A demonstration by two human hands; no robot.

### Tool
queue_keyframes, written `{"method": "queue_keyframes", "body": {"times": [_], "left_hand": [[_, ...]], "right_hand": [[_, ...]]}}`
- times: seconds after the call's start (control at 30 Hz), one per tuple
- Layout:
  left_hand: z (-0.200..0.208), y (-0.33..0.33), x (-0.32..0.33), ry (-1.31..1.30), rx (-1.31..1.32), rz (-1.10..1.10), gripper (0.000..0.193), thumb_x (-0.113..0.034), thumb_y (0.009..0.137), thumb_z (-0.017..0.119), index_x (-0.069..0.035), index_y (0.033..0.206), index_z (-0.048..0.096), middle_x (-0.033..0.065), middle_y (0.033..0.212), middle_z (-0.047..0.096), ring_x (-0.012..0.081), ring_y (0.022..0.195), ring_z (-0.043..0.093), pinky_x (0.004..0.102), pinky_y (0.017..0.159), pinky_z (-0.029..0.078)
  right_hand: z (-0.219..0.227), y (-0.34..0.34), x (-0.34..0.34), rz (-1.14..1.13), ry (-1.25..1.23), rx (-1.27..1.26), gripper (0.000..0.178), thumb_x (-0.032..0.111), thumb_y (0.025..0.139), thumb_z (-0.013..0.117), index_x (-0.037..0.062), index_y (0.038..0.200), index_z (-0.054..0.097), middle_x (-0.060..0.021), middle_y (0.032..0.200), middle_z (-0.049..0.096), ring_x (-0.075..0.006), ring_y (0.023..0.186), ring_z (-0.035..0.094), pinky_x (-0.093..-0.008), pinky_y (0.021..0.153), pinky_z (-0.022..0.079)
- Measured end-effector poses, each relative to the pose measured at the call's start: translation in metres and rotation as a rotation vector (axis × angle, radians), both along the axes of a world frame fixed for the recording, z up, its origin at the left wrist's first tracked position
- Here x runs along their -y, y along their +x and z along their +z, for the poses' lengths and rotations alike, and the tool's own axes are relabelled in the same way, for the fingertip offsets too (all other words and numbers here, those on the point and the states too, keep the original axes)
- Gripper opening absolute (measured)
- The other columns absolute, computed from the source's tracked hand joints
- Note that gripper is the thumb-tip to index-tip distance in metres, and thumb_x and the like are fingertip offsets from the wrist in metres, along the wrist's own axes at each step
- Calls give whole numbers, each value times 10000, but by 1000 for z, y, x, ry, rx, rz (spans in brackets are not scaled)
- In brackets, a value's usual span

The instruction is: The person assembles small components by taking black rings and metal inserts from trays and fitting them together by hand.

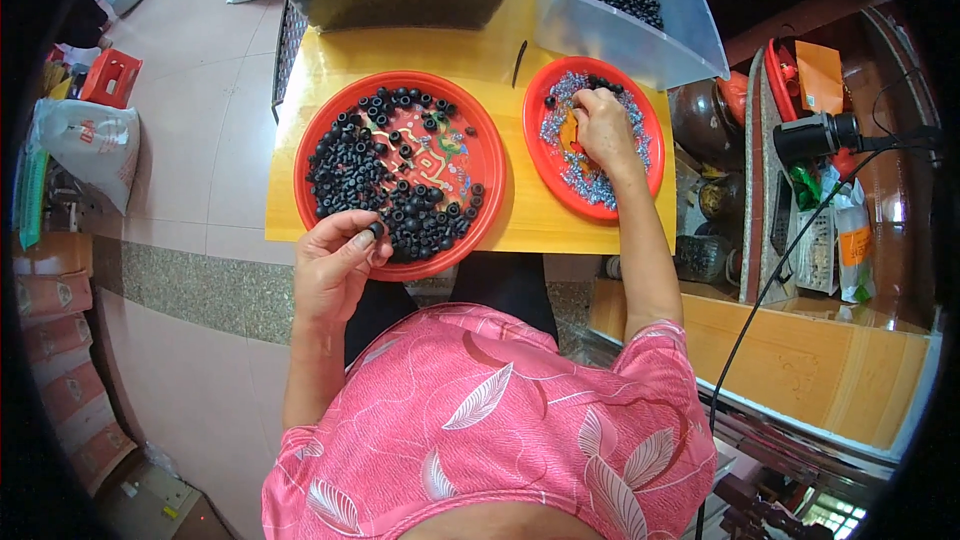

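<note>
Rightward from the left hand (338,258), pinching a round black part (376,229), small clear pieces (588,186) lie beneath the right hand (604,130), grip hidden.

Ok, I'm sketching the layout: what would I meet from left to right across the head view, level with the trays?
White plastic bag, larger red tray, smaller red tray, dark rounded jar, black cylindrical device.

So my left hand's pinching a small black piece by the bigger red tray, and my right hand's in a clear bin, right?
Not quite: the head view shows your right hand at the smaller red tray. Your left hand does pinch the black piece by the bigger red tray.
</note>
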State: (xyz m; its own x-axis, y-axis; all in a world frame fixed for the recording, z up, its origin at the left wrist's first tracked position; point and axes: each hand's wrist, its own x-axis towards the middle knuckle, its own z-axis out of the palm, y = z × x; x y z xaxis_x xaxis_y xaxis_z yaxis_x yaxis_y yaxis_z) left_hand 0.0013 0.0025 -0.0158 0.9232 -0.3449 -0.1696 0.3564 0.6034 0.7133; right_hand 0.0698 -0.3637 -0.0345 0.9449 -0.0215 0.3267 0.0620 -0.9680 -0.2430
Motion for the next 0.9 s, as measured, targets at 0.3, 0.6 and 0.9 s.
{"method": "queue_keyframes", "body": {"times": [0.3,0.6,0.9], "left_hand": [[0,1,2,17,38,-37,218,-7,770,585,29,984,561,99,801,574,165,694,538,258,631,445],[-4,0,-1,-28,47,-19,210,29,773,572,33,983,557,105,795,588,162,693,562,247,648,462],[-4,-1,-3,25,62,-17,202,-11,775,581,27,971,556,95,797,578,158,690,541,254,636,447]], "right_hand": [[-2,-4,3,-82,-78,-96,135,1,735,503,4,870,512,-204,843,533,-371,837,534,-433,735,435],[19,-15,1,86,67,-46,84,-1,742,520,-4,826,533,-191,834,537,-360,821,530,-397,726,435],[21,-18,2,-6,118,-47,96,63,764,554,-7,829,543,-184,832,566,-354,786,549,-422,693,439]]}}
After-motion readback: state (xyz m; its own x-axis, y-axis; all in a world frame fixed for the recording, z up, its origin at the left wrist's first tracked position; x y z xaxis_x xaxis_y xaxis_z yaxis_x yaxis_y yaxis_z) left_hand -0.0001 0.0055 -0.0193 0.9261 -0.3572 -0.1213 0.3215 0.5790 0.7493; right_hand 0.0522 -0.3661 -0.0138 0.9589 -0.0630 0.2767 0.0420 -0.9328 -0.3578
